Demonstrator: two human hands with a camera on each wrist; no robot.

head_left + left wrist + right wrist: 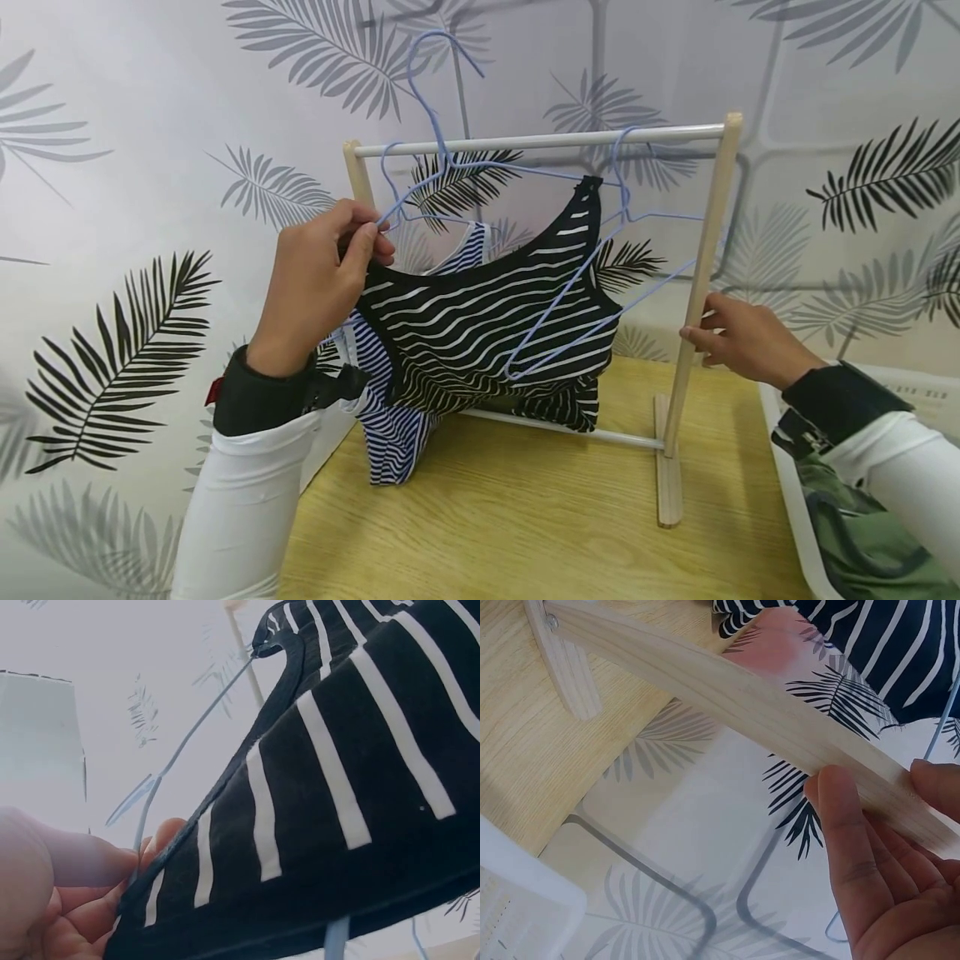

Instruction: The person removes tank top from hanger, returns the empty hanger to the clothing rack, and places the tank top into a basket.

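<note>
My left hand (369, 236) pinches one arm of a light blue wire hanger (441, 108) together with the shoulder strap of a black top with white stripes (487, 325). The top hangs askew in front of a small wooden clothes rack, with the hanger's hook above the white rod (540, 140). In the left wrist view my fingertips (112, 862) press the hanger wire (195, 727) against the top's edge (337, 787). My right hand (697, 329) grips the rack's right post (712, 242); the right wrist view shows a finger (847, 832) and thumb on that post (742, 697).
A blue-and-white striped garment (390, 442) hangs behind the black top. A second blue hanger (626, 187) hangs on the rod. The rack's foot (667, 475) stands on a wooden table (525, 533). A white basket (783, 467) with a camouflage garment (862, 533) sits at the right.
</note>
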